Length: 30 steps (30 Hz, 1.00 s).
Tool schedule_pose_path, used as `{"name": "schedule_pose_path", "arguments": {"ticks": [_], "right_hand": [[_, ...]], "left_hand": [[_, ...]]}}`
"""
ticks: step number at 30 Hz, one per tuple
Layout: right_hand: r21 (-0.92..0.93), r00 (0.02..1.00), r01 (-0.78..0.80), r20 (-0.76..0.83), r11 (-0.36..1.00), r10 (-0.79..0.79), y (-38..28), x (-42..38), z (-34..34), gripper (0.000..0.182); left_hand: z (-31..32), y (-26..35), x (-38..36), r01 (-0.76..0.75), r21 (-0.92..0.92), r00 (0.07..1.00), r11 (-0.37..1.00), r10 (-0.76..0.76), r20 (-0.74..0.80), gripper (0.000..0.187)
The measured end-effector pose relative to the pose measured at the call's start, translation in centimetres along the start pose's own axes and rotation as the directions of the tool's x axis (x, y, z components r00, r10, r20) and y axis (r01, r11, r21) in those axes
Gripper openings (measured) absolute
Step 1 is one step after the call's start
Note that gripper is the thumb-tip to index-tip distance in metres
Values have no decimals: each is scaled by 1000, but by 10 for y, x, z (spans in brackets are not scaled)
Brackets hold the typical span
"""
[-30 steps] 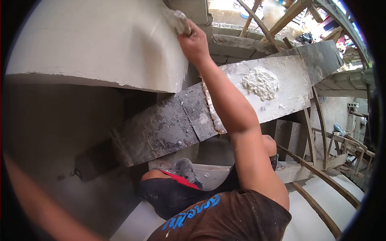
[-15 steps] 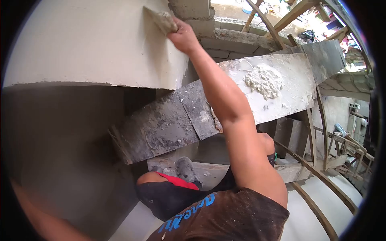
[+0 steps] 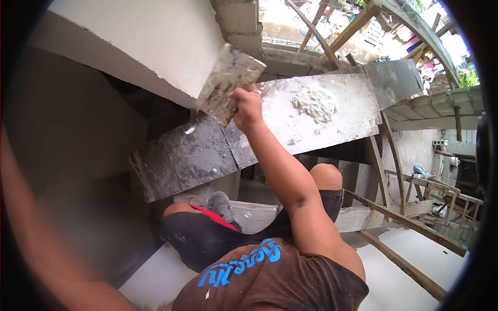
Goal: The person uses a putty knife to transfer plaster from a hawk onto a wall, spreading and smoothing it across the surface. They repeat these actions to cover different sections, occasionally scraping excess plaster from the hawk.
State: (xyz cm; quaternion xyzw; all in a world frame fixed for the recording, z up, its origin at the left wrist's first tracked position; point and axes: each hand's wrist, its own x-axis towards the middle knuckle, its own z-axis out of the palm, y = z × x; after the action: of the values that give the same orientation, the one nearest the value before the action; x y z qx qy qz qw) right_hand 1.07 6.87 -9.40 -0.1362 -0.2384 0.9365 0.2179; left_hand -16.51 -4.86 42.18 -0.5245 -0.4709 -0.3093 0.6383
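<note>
My right hand point(image 3: 248, 108) is closed on a plastering trowel point(image 3: 226, 85), whose flat rectangular blade is smeared with wet plaster. The trowel is tilted beside the lower corner of a white plastered surface point(image 3: 155, 36), over the board. A small white blob point(image 3: 190, 130) shows just below it, near the dark end of the plank. To the right of my hand, a heap of wet plaster point(image 3: 315, 102) lies on the long board point(image 3: 358, 122), which is coated white there. Only my blurred left arm shows at the left edge; the left hand itself is out of sight.
Under the board, my legs and a grey shoe point(image 3: 221, 207) rest near a wooden beam point(image 3: 254, 213). Timber struts point(image 3: 378, 173) and long poles point(image 3: 404, 267) stand at the right. Concrete blocks point(image 3: 237, 18) rise behind, with a bright cluttered yard beyond.
My right hand has come down and toward me with the trowel, off the white surface, and the blade has turned to show its plaster-smeared face. My view has shifted slightly.
</note>
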Motion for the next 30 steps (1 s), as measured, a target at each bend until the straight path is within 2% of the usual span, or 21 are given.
{"name": "schedule_pose_path", "arguments": {"ticks": [2,3,4,6,7,9,11,13,14,15,16,17,18,19,21,23,24,25,27,28,30], "right_hand": [[91,995,69,-73,993,-63,-32,-7,-7,57],[110,990,114,-100,987,-103,-50,-10,-10,59],[118,981,180,-89,976,-170,-66,-11,-14,59],[145,964,266,-70,953,-258,-96,-16,-15,55],[158,956,294,-63,943,-287,-109,-23,-14,52],[108,914,405,-84,908,-398,-128,-31,-13,48],[18,887,462,-22,887,-462,-137,-39,-18,57],[-125,833,545,-30,829,-552,-149,-53,-6,60],[-109,836,536,-66,837,-544,-151,-61,2,58],[-115,833,542,-59,833,-550,-151,-66,2,58],[-201,840,538,44,819,-541,-148,-71,-1,55],[-283,842,538,144,794,-520,-145,-77,-1,51],[-266,819,570,261,777,-511,-144,-86,7,22],[-256,825,550,313,795,-470,-141,-94,17,29],[-456,596,802,655,386,-464,-144,-100,31,34],[-483,487,873,851,73,-194,-153,-114,36,43],[-441,436,898,889,0,-140,-144,-113,30,51],[-483,483,876,874,10,-58,-143,-120,27,56],[-468,469,881,883,-63,3,-136,-128,23,60],[-433,435,894,901,-118,-10,-133,-131,25,47],[-413,421,900,906,-138,32,-125,-132,20,55]], "left_hand": [[-15,22,-19,111,-75,984,991,-99,145,42],[-24,43,-36,235,-127,947,964,-198,253,42],[-36,70,-61,456,-184,839,871,-352,416,42],[-79,120,-141,854,-60,427,517,-630,649,30],[-80,179,-167,946,-16,254,324,-710,657,23],[-100,226,-219,954,265,-104,139,-676,729,22],[-117,250,-270,914,401,-309,53,-548,777,19],[-121,266,-287,803,547,-596,-237,-361,717,22],[-118,271,-294,808,537,-589,-242,-357,725,22],[-116,275,-298,744,574,-662,-342,-265,701,24],[-116,277,-300,663,613,-724,-430,-163,670,26],[-116,278,-301,668,609,-720,-428,-163,675,26],[-114,278,-300,652,589,-711,-476,-115,694,26],[-112,277,-298,636,569,-697,-522,-72,713,27],[-111,275,-291,619,553,-692,-557,-53,720,26],[-112,271,-289,605,533,-683,-592,-41,730,25],[-116,271,-294,608,500,-655,-617,-33,755,25],[-120,273,-297,605,469,-627,-643,-22,779,27],[-124,280,-312,646,376,-585,-665,-115,802,25],[-130,277,-315,643,393,-591,-657,-99,801,24],[-135,275,-305,638,420,-602,-645,-78,795,23]]}}
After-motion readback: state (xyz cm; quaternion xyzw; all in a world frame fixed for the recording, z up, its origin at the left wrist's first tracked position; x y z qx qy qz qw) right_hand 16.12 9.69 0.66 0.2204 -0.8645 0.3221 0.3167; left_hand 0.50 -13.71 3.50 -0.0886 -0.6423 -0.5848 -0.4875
